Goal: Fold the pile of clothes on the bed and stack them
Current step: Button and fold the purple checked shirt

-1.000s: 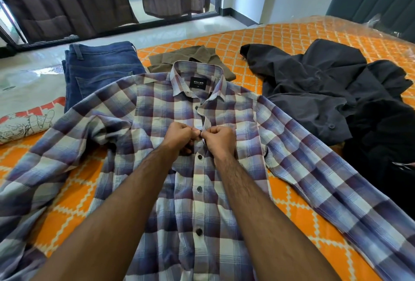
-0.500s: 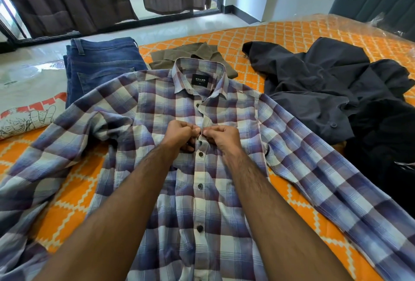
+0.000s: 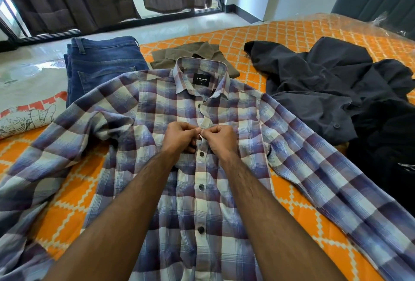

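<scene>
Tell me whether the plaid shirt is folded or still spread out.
Spread out. The plaid shirt lies flat, front up, both sleeves out; the left hand and right hand pinch its placket.

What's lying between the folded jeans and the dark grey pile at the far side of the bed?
In the head view, a folded olive shirt lies between the jeans and the dark pile, with the plaid shirt collar overlapping it.

Bare, hairy forearms, left hand (image 3: 179, 138), right hand (image 3: 221, 140); apparently no sleeves or jewellery

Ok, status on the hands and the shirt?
Left hand and right hand pinch the plaid shirt placket. Lower buttons done. Nothing in the way.
</scene>
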